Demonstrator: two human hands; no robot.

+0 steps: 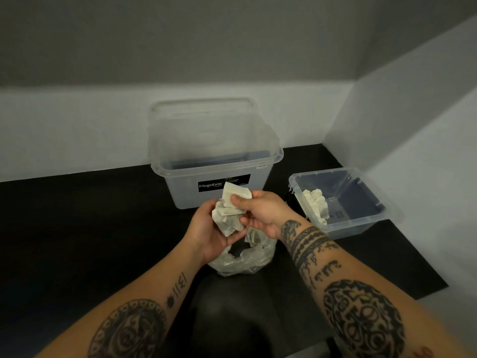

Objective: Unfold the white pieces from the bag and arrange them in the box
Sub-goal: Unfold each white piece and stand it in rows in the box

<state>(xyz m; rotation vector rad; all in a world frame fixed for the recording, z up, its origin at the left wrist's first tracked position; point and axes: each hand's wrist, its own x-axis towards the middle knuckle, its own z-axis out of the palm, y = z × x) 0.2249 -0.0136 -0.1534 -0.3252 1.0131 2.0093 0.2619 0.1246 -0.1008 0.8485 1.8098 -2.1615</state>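
- My left hand (pixel 206 229) is cupping a bunch of white pieces (pixel 228 219), fingers curled round them, just above the clear bag (pixel 240 264).
- My right hand (pixel 262 211) is pinching the top piece (pixel 236 194) between thumb and fingers.
- To the right, the small box (pixel 357 228) is holding more white pieces (pixel 318 204) along its left wall.
- The Megabox tub (pixel 214 140) is standing on the far side.
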